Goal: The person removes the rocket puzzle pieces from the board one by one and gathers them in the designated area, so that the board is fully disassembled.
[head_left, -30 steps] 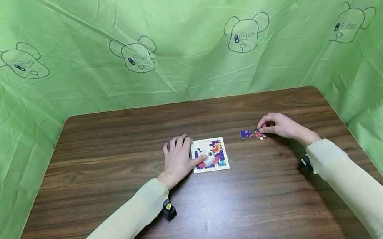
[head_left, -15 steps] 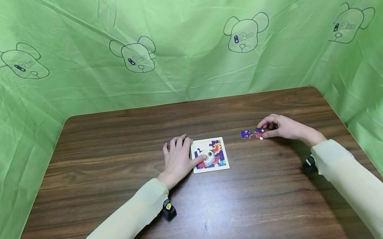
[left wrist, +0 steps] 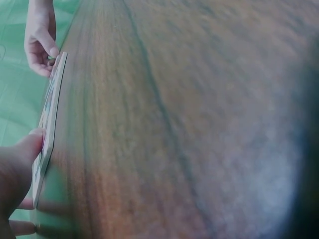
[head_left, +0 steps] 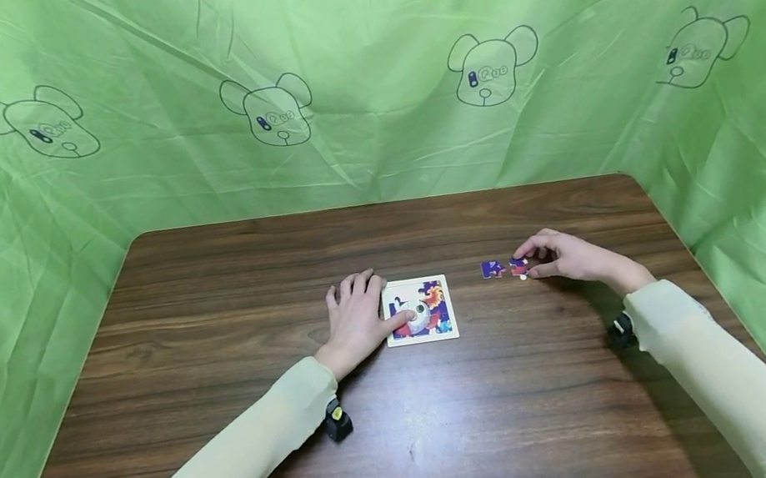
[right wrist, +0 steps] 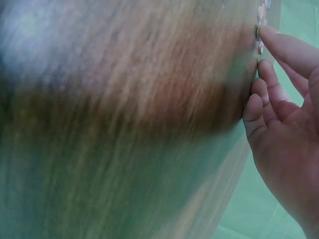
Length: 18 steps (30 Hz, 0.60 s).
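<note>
Puzzle board [head_left: 452,308] lies flat on the table [head_left: 211,301], left hand [head_left: 360,319] at its edge — thumb on its face, fingers outstretched, likely to stop it sliding. Right hand [head_left: 560,254] pinches the right piece [head_left: 518,267] at its edges, just beside the left piece [head_left: 490,269] — probably for control over its angle.

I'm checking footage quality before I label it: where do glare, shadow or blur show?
Head view: glare on the table, soft shadow beside the right sleeve, puzzle fairly clear. Left wrist view: table grain blurred, right edge dark. Right wrist view: grain smeared, bright patch upper left.
</note>
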Available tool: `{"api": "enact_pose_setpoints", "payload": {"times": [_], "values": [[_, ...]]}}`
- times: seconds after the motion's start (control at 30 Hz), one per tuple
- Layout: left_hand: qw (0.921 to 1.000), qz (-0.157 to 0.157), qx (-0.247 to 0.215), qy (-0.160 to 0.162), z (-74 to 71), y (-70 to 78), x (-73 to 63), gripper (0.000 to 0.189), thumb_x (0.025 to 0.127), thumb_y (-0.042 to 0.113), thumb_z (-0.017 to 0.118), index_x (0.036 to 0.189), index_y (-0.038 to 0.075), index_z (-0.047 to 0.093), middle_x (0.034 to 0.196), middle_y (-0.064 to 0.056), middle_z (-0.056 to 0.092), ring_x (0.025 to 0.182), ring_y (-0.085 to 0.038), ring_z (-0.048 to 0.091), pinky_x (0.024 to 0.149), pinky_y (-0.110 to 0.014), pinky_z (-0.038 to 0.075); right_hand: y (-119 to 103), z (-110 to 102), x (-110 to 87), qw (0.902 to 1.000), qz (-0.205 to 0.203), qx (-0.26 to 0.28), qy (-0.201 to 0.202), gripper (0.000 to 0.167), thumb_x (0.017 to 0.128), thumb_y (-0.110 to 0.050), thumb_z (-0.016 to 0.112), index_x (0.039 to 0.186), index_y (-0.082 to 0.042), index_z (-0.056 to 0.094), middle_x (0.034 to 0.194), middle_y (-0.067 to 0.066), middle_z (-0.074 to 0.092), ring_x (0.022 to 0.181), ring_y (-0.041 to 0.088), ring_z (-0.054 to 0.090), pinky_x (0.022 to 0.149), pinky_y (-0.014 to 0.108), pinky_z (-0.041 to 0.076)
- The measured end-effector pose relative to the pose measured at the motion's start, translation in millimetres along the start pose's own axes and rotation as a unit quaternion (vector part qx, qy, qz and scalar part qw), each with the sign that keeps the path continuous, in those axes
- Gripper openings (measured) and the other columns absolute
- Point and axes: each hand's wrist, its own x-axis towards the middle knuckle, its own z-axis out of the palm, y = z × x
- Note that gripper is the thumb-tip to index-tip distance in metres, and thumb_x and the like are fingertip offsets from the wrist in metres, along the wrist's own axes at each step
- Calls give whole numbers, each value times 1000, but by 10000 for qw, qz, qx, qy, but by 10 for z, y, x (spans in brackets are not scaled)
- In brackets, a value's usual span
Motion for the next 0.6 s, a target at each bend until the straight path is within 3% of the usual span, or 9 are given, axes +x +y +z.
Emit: {"api": "enact_pose_setpoints", "payload": {"times": [0.33,0.6], "values": [[10000,-19,5,-43,1,-2,3,78,84,75,69,135,16,59,158,-13,45,145,-37,37,116,-65,21,-14,5,-2,10000,23,50,19,32,94,-11,78,125,-7,71,111,13,60,102,27,56,90,45,46],[10000,-24,-4,-59,0,2,6,78,85,74,69,134,16,59,158,-14,44,145,-37,36,116,-65,21,52,-16,-6,9988,162,423,171,31,98,-13,73,127,-5,69,109,12,66,97,22,59,83,31,48]]}}
